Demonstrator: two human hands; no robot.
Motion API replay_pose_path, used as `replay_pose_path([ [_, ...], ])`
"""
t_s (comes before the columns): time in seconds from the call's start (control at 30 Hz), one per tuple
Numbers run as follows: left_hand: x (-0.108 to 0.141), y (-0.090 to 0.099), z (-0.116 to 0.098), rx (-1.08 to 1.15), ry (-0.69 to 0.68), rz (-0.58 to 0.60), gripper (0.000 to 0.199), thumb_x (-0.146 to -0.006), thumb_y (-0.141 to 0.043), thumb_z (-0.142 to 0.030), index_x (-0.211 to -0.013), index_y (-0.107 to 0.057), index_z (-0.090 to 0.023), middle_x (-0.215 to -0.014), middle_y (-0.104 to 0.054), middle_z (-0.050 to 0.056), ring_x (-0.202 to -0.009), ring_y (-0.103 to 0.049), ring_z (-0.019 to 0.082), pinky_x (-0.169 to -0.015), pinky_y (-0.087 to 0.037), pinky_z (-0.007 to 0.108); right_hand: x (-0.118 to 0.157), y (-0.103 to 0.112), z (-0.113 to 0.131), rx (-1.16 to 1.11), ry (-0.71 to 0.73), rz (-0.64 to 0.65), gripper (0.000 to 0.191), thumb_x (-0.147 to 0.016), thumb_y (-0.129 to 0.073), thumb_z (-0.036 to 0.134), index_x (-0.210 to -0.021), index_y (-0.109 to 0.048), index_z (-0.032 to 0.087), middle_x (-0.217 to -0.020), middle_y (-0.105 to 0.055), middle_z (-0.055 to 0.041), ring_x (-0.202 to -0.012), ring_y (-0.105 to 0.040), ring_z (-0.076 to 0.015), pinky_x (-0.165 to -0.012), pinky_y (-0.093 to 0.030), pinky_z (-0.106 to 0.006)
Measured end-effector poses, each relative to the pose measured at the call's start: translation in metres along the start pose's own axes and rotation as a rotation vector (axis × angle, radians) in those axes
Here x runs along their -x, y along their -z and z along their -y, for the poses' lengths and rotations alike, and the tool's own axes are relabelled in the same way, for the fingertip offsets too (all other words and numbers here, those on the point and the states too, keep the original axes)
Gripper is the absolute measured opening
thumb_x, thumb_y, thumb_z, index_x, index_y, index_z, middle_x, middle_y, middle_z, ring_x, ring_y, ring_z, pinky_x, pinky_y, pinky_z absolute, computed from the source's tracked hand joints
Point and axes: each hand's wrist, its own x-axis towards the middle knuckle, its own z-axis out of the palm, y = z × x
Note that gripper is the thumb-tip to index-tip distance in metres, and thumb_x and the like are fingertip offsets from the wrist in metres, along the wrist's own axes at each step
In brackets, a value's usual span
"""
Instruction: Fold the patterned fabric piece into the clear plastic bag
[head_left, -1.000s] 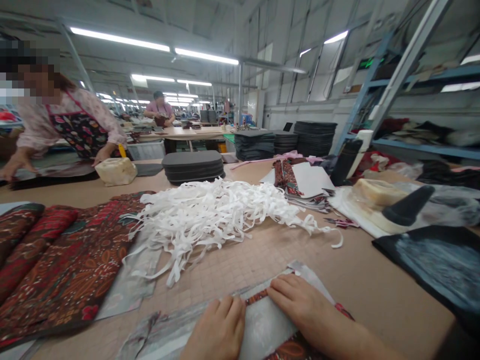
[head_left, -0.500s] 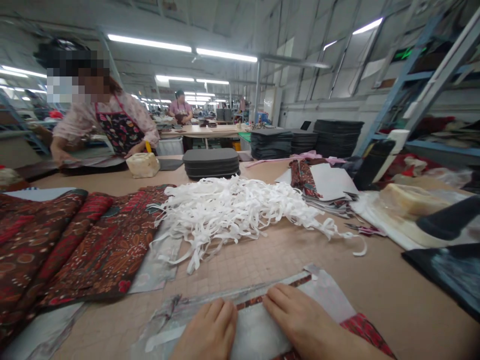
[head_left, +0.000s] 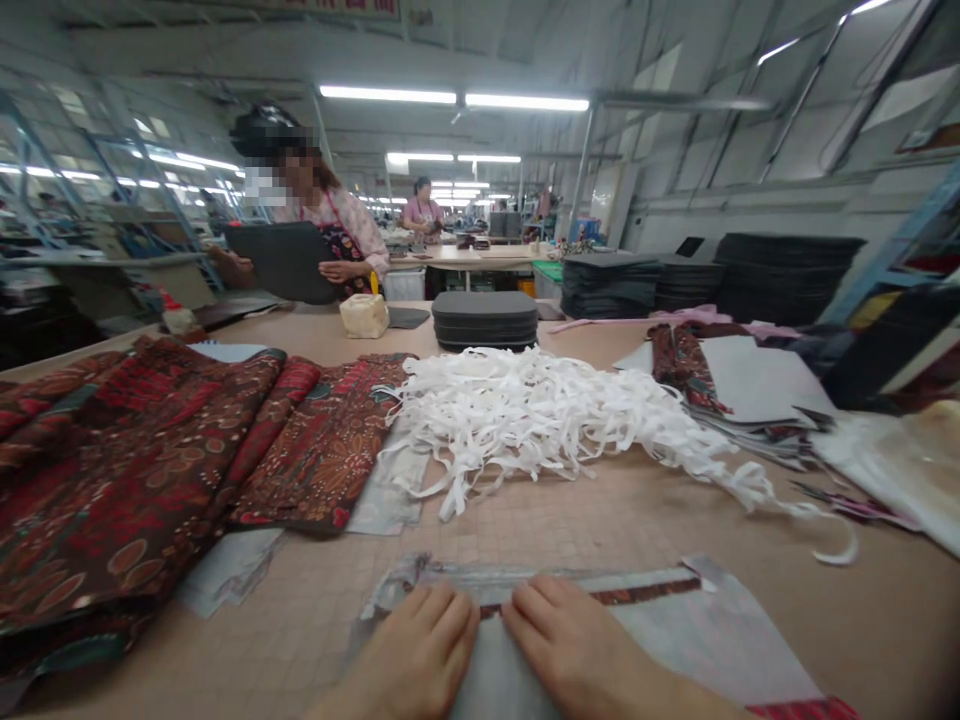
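Note:
A pale grey-backed piece of fabric (head_left: 705, 640) lies at the near edge of the table, with a narrow brown-red patterned strip (head_left: 645, 592) running along its far side. On that strip my left hand (head_left: 427, 645) bears down, its fingers curled and pressed together at the folded edge. Close beside it, a small gap apart, my right hand (head_left: 562, 635) grips the same edge with bent fingers. My thumbs and whatever lies under my palms are hidden. A red patterned corner (head_left: 806, 708) of the fabric shows at lower right.
Beyond the fabric spreads a heap of white tapes (head_left: 540, 410). Brown-red patterned cloth (head_left: 157, 450) covers the left side. Scissors (head_left: 855, 502) lie at right. Dark oval pads (head_left: 485, 320) are stacked behind. A co-worker (head_left: 330, 225) holds a dark panel (head_left: 285, 262).
My view has turned left. My right hand has shifted left along the strip, closer to my left hand. The co-worker has raised a dark panel from the table.

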Motion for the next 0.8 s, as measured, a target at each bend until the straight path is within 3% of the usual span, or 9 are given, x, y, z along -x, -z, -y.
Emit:
replay_pose_path([
  [0.1, 0.009, 0.006, 0.003, -0.011, 0.019, -0.018, 0.029, -0.089, -0.030, -0.008, -0.099, -0.057, -0.009, -0.089, -0.062, 0.008, -0.078, -0.054, 0.021, -0.072, -0.044, 0.034, 0.012, 0.003, -0.007, 0.084, 0.047, -0.031, 0.022, -0.075, -0.064, 0.019, -0.095, -0.059, 0.010, -0.083, -0.060, -0.0075, -0.074, -0.052, -0.0208, -0.063, -0.042, -0.032],
  [0.2, 0.014, 0.016, 0.007, 0.006, 0.030, 0.086, 0.024, -0.087, -0.037, -0.009, -0.101, -0.057, -0.010, -0.088, -0.061, 0.007, -0.077, -0.054, 0.020, -0.075, -0.044, 0.035, 0.015, 0.012, -0.012, 0.078, -0.021, 0.016, 0.012, -0.074, -0.062, 0.013, -0.086, -0.060, 0.013, -0.078, -0.059, -0.0055, -0.070, -0.051, -0.0190, -0.060, -0.041, -0.030],
  [0.3, 0.014, 0.022, 0.009, 0.031, 0.067, 0.145, 0.021, -0.086, -0.042, -0.011, -0.101, -0.057, -0.010, -0.086, -0.062, 0.006, -0.077, -0.054, 0.020, -0.076, -0.043, 0.035, -0.002, 0.011, -0.003, 0.013, -0.034, 0.024, 0.015, -0.074, -0.060, 0.009, -0.088, -0.059, 0.014, -0.082, -0.060, -0.0048, -0.072, -0.052, -0.0182, -0.061, -0.041, -0.029],
  [0.4, 0.015, 0.024, 0.008, 0.046, 0.100, 0.180, 0.019, -0.087, -0.044, -0.014, -0.101, -0.057, -0.012, -0.085, -0.062, 0.005, -0.076, -0.053, 0.020, -0.079, -0.041, 0.036, -0.022, -0.001, 0.011, 0.005, 0.077, -0.066, 0.022, -0.076, -0.060, 0.013, -0.098, -0.057, 0.011, -0.086, -0.060, -0.0059, -0.074, -0.052, -0.0189, -0.063, -0.041, -0.030],
  [0.5, 0.020, 0.026, 0.010, 0.039, 0.143, 0.147, 0.019, -0.091, -0.041, -0.018, -0.099, -0.058, -0.015, -0.085, -0.062, 0.004, -0.076, -0.053, 0.019, -0.083, -0.037, 0.037, -0.027, -0.008, 0.015, 0.062, 0.146, -0.105, 0.017, -0.075, -0.061, 0.015, -0.091, -0.059, 0.011, -0.079, -0.060, -0.0054, -0.070, -0.051, -0.0190, -0.059, -0.039, -0.030],
  [0.63, 0.026, 0.036, 0.013, 0.007, 0.172, 0.051, 0.031, -0.096, -0.030, -0.018, -0.096, -0.061, -0.015, -0.091, -0.065, 0.004, -0.094, -0.053, 0.021, -0.099, -0.025, 0.041, -0.022, 0.001, 0.008, 0.070, 0.080, -0.056, 0.009, -0.068, -0.064, 0.010, -0.075, -0.060, 0.015, -0.072, -0.058, -0.0036, -0.063, -0.049, -0.0178, -0.053, -0.037, -0.029],
  [0.73, 0.031, 0.041, 0.014, -0.027, 0.131, 0.039, 0.036, -0.097, -0.026, -0.018, -0.099, -0.062, -0.014, -0.105, -0.064, 0.006, -0.113, -0.045, 0.024, -0.107, -0.014, 0.045, -0.032, 0.007, 0.011, 0.005, 0.084, -0.041, 0.012, -0.068, -0.062, 0.007, -0.075, -0.059, 0.016, -0.074, -0.059, -0.0037, -0.065, -0.051, -0.0180, -0.055, -0.038, -0.028],
  [0.8, 0.036, 0.042, 0.013, -0.043, 0.146, 0.014, 0.037, -0.097, -0.026, -0.019, -0.103, -0.061, -0.013, -0.107, -0.064, 0.007, -0.114, -0.044, 0.023, -0.107, -0.015, 0.044, -0.045, 0.004, 0.017, -0.093, 0.107, -0.043, 0.014, -0.070, -0.062, 0.006, -0.080, -0.059, 0.015, -0.078, -0.059, -0.0037, -0.068, -0.052, -0.0177, -0.059, -0.040, -0.027],
])
